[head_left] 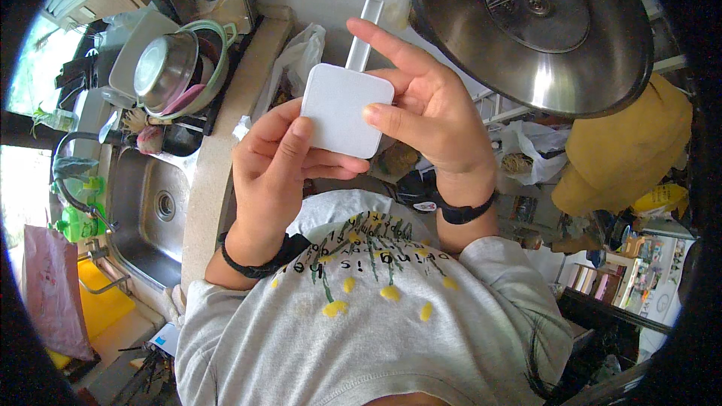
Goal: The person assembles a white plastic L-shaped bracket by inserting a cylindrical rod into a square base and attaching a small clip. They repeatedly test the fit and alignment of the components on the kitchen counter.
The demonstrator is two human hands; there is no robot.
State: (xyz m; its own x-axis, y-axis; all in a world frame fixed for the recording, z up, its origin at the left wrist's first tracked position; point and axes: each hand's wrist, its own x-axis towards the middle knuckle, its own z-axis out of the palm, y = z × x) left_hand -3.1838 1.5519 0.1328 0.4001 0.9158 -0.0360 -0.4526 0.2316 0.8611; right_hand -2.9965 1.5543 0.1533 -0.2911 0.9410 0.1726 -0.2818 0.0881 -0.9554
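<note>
In front of my chest I hold a white square block (348, 111) with rounded corners, its flat face turned up to me. My left hand (274, 150) is closed on its lower left side, thumb on the face and fingers behind. From the right, my right hand (425, 98) pinches the edge with the thumb on the face; its index finger points up and away. A narrow silver channel-shaped strip (364, 36) sticks out past the block's far edge. Whether the strip is joined to the block I cannot tell.
To the left, a steel sink (154, 207) is set in a counter (213, 173), with stacked bowls (167, 71) farther back. A big round steel vessel (451, 45) looms at upper right, above a mustard-coloured cloth (624, 154). Plastic bags (302, 53) lie beyond my hands.
</note>
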